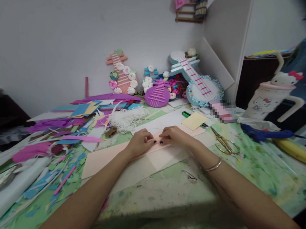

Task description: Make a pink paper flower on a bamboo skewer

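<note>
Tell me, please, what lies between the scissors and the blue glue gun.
Nothing but bare, paint-speckled table: the scissors and the blue glue gun lie apart, as the head view shows.

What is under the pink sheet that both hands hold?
A white sheet shows under the pink sheet, on the green table. Whatever lies beneath its middle is covered.

One head cam, faces fwd and down. Close over green paint-speckled table (252,166), left hand (139,142) and right hand (175,136) mid-frame.
</note>
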`<move>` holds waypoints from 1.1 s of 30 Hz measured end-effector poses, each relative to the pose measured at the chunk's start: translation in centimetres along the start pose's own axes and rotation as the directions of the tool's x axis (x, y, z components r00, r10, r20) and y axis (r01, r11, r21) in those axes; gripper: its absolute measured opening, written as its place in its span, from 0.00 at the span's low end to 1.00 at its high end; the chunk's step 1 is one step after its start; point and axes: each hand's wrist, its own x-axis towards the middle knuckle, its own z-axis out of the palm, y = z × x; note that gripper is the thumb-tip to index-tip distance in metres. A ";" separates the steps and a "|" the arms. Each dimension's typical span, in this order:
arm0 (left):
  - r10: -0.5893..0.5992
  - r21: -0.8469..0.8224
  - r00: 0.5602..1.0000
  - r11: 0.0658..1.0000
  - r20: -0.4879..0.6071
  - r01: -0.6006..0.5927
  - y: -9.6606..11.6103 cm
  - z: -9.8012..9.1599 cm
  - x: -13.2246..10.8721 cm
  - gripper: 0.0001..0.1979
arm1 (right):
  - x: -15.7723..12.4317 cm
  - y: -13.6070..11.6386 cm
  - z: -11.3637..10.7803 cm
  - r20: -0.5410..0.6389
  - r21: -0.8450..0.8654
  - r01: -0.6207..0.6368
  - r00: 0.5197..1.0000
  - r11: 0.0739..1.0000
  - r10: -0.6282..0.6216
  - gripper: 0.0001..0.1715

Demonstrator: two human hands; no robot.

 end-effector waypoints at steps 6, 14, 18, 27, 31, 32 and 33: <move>0.040 0.110 0.999 0.993 -0.025 -0.037 -0.1 0.3 0.2 0.08 | 0.3 -0.2 0.8 -0.022 0.016 -0.026 0.999 1.000 0.026 0.10; 0.183 0.071 0.983 0.980 0.019 -0.184 0.5 0.4 0.3 0.12 | 0.2 -0.2 0.4 -0.039 -0.021 -0.022 0.999 1.000 0.021 0.11; 0.120 0.031 0.992 0.992 0.024 -0.121 0.8 0.1 0.0 0.11 | 0.0 -0.5 0.1 -0.080 -0.011 -0.002 0.997 1.000 0.001 0.11; 0.297 0.263 0.955 0.923 -0.021 -0.282 0.6 -0.5 -0.1 0.12 | -0.2 -0.4 -1.0 -0.251 0.104 -0.016 0.967 0.994 0.042 0.23; 0.467 0.424 0.883 0.807 -0.033 -0.411 0.8 -0.7 -0.3 0.15 | -0.2 -0.1 -1.1 -0.407 0.173 -0.121 0.895 0.978 0.182 0.26; 0.502 0.466 0.863 0.777 -0.056 -0.422 0.8 -0.8 -0.4 0.14 | -0.2 0.0 -1.0 -0.425 0.226 -0.154 0.873 0.962 0.239 0.26; 0.533 0.511 0.841 0.749 -0.091 -0.420 0.9 -0.9 -0.4 0.14 | -0.2 0.0 -1.0 -0.431 0.297 -0.184 0.850 0.937 0.303 0.27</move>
